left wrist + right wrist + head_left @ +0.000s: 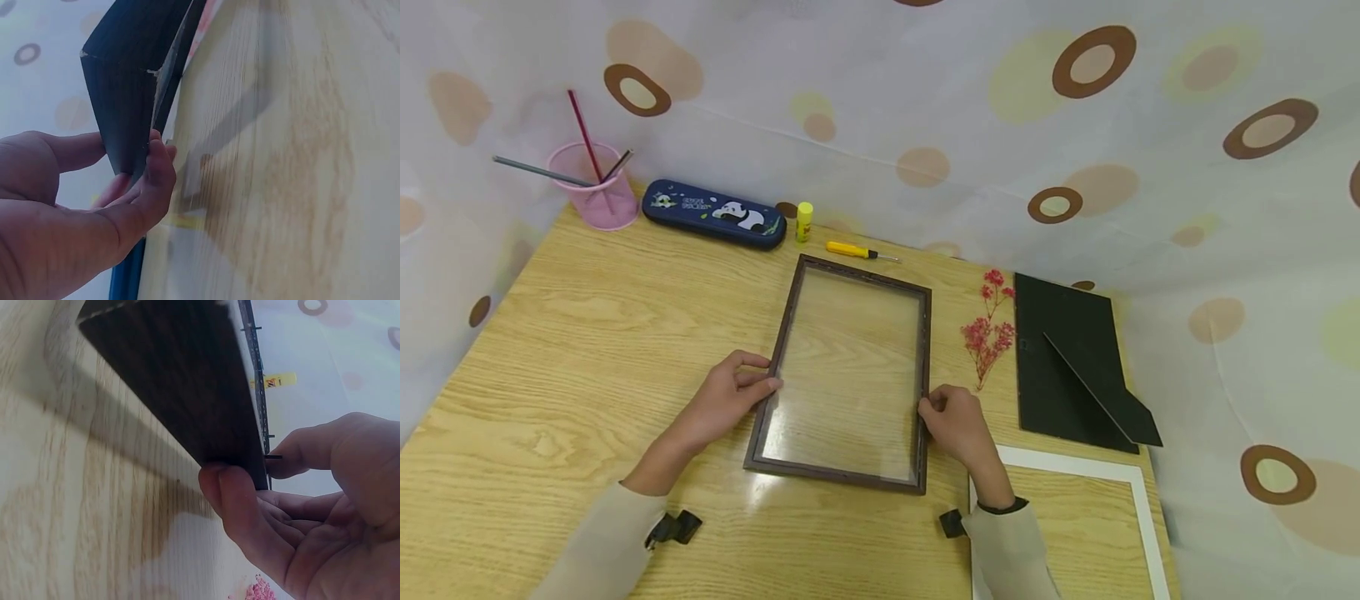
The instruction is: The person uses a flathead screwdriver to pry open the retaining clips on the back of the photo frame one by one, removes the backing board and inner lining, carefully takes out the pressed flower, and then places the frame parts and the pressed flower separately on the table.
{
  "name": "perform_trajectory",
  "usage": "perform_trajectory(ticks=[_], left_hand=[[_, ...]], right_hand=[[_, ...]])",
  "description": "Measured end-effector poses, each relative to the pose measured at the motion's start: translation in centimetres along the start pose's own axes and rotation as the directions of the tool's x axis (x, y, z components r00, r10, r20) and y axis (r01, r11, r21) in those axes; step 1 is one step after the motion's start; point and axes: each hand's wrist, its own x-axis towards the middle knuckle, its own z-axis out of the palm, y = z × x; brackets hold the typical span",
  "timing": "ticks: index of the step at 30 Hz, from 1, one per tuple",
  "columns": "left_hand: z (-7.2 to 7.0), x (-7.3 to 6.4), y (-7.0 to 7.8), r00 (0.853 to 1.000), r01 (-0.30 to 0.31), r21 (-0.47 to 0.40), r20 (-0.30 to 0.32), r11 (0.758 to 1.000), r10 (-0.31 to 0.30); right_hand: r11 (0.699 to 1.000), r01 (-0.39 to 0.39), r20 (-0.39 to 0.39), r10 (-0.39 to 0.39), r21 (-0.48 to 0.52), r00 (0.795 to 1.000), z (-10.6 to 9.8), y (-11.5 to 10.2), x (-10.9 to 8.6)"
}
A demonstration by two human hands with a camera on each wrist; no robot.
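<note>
A dark brown picture frame [837, 477] with a clear pane is held between both hands, over the middle of the table. My left hand [724, 402] grips its left side, thumb on one face and fingers curled under the edge, as the left wrist view shows of the frame's side [122, 94]. On the opposite side my right hand [957, 423] pinches the right edge; in the right wrist view the fingers [240, 512] wrap the frame's side [187, 387]. A shadow falls on the wood below the frame in both wrist views.
Right of the frame lie a dried pink flower sprig [987, 337], a black backing board [1063, 350] with its stand raised, and a white mat border [1075, 462]. Along the back are a yellow screwdriver [850, 249], glue stick [804, 223], panda pencil case [715, 214] and pink pencil cup [597, 200].
</note>
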Motion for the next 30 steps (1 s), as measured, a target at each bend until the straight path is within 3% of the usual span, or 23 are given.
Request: perform_trajectory(ticks=[6,15,24,27,30], left_hand=[[-0.1,0.1,-0.5,0.999,0.032,-0.169,0.024,0.985,-0.028],[0.1,0.2,-0.6,0.996,0.079,-0.396,0.071,0.915,-0.055],[0.5,0.2,-0.4,0.987,0.153,-0.634,0.140,0.758,-0.082],[0.6,0.1,-0.4,0.986,0.157,-0.647,0.143,0.746,-0.083],[0.7,0.1,-0.7,0.986,0.157,-0.635,0.148,0.756,-0.080]], right_hand=[[1.000,-0.013,0.007,0.012,0.023,1.000,0.0,0.0,-0.3],[0.997,-0.038,0.000,0.038,0.067,0.999,0.1,0.1,-0.7],[0.996,-0.024,0.001,0.024,0.087,1.000,0.4,0.2,-0.9],[0.996,-0.028,0.004,0.028,0.084,1.000,0.4,0.2,-1.0],[0.996,-0.033,0.008,0.032,0.084,0.999,0.5,0.3,-1.1]])
